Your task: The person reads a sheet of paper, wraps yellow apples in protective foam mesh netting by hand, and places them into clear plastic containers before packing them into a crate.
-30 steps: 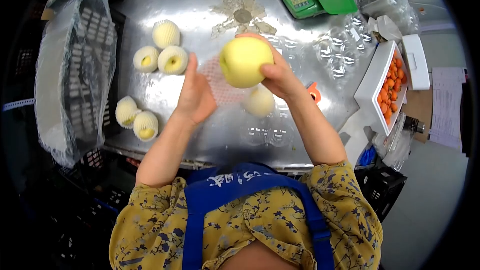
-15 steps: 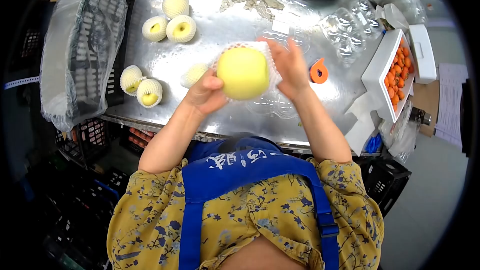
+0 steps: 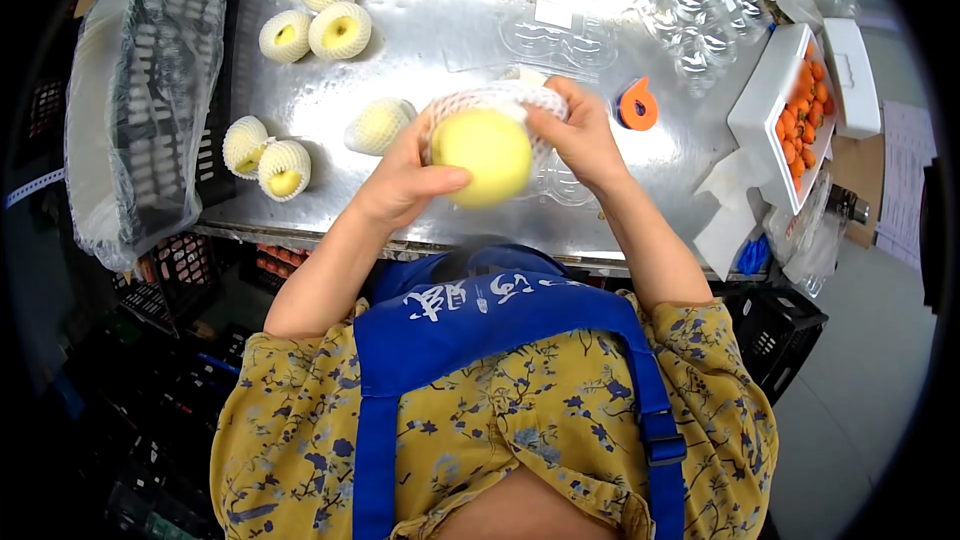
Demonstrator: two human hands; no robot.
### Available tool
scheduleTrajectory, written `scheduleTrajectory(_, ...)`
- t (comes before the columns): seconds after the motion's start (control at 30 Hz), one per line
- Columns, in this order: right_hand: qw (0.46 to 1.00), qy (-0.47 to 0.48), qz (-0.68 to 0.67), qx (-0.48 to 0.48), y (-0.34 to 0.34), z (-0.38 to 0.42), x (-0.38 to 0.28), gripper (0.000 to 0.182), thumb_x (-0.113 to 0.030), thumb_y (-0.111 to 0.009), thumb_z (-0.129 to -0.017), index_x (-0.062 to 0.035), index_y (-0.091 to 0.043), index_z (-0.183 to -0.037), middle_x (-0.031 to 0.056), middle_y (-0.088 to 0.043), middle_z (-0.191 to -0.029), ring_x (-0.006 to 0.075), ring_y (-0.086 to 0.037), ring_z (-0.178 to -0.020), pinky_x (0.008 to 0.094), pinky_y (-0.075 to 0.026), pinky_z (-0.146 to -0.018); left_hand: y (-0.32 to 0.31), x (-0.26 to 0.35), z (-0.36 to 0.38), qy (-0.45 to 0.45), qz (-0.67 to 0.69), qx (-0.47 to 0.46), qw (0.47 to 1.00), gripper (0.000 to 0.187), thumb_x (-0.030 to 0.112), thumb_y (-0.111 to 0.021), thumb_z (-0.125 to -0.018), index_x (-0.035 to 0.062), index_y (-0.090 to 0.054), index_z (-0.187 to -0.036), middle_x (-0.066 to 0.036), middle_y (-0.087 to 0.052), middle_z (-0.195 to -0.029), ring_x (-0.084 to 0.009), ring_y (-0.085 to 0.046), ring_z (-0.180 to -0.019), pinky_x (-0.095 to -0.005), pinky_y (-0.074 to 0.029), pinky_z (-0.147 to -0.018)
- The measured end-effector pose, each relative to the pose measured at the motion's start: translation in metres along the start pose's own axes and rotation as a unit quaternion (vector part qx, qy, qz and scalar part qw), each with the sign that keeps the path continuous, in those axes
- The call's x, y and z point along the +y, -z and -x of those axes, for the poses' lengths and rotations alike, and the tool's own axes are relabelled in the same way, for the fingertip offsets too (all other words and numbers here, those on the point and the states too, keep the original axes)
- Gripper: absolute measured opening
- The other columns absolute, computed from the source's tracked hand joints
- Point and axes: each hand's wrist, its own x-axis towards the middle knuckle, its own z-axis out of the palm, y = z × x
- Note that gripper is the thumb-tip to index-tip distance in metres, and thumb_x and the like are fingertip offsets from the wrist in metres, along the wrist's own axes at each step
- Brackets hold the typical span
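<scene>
A large yellow apple (image 3: 482, 158) sits in front of me, partly wrapped in a white foam net (image 3: 500, 97). My left hand (image 3: 405, 172) grips the apple from the left, its thumb across the front of the skin. At the right, my right hand (image 3: 580, 135) pinches the edge of the foam net between thumb and fingers. The apple's lower front is bare, while the net covers its far side. Just beyond my left hand, another netted fruit (image 3: 378, 126) lies on the metal table (image 3: 420, 70).
Several netted apples (image 3: 340, 30) stand at the table's left. An orange tape dispenser (image 3: 638, 105) and clear plastic clamshells (image 3: 690, 25) lie to the right. A white foam box (image 3: 750, 120) holds small orange fruits (image 3: 800, 120). A plastic-lined crate (image 3: 145, 110) stands far left.
My right hand has closed from spread fingers to a pinch on the foam net. My left hand has moved further round the apple. The view has shifted slightly, so the table appears higher.
</scene>
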Motion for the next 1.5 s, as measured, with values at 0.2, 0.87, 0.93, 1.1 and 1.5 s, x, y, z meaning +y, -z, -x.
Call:
scheduleTrajectory(0.2,0.976,0.101,0.160,0.106,-0.016,0.007,-0.004,0.019,-0.006,-0.064,-0.074,-0.0050,-0.049,-0.086,-0.0019,-0.050,-0.065,0.0069,-0.045,-0.056,0.0256,-0.038,-0.052,-0.004,-0.023,-0.013,-0.157,-0.240,0.166,0.943,0.074,0.013,-0.077,-0.067,0.0020,-0.033,-0.125,-0.010,-0.052,-0.111,-0.0176,-0.054,-0.103,-0.0315,-0.049,-0.085)
scheduleTrajectory(0.87,0.981,-0.070,-0.169,0.069,0.001,0.026,0.009,0.018,-0.009,-0.059,-0.078,-0.0085,-0.051,-0.093,-0.0001,-0.057,-0.088,0.0056,-0.049,-0.075,0.0210,-0.038,-0.057,-0.007,-0.022,-0.027,0.088,0.029,0.160,0.983,0.050,0.043,-0.039,-0.094,0.0059,-0.036,-0.129,-0.011,-0.049,-0.122,-0.0219,-0.052,-0.113,-0.0424,-0.048,-0.088)
scheduleTrajectory(0.93,0.982,-0.077,-0.155,0.076,-0.002,0.027,0.003,0.020,-0.009,-0.060,-0.077,-0.0082,-0.051,-0.095,-0.0004,-0.056,-0.086,0.0056,-0.048,-0.073,0.0209,-0.038,-0.057,-0.010,-0.023,-0.026,0.080,-0.003,0.161,0.984,0.047,0.035,-0.047,-0.092,0.0055,-0.038,-0.127,-0.012,-0.050,-0.121,-0.0219,-0.053,-0.111,-0.0409,-0.048,-0.089)
scheduleTrajectory(1.1,0.994,0.032,0.099,0.036,-0.014,0.051,-0.004,0.030,-0.009,-0.067,-0.072,-0.0056,-0.053,-0.099,0.0007,-0.052,-0.078,0.0078,-0.048,-0.068,0.0232,-0.041,-0.059,0.000,-0.040,-0.018,0.048,-0.082,0.112,0.989,0.049,0.010,-0.060,-0.082,0.0069,-0.038,-0.126,-0.014,-0.051,-0.118,-0.0216,-0.054,-0.109,-0.0365,-0.049,-0.090)
scheduleTrajectory(1.5,0.943,0.196,0.265,-0.046,-0.011,0.070,0.002,0.084,-0.019,-0.082,-0.055,-0.0096,-0.042,-0.128,0.0176,-0.041,-0.128,0.0355,-0.041,-0.120,0.0406,-0.038,-0.098,-0.012,-0.056,-0.009,0.259,-0.041,0.062,0.963,0.060,0.044,-0.045,-0.089,-0.0001,-0.034,-0.129,-0.017,-0.051,-0.116,-0.0238,-0.060,-0.097,-0.0342,-0.059,-0.061)
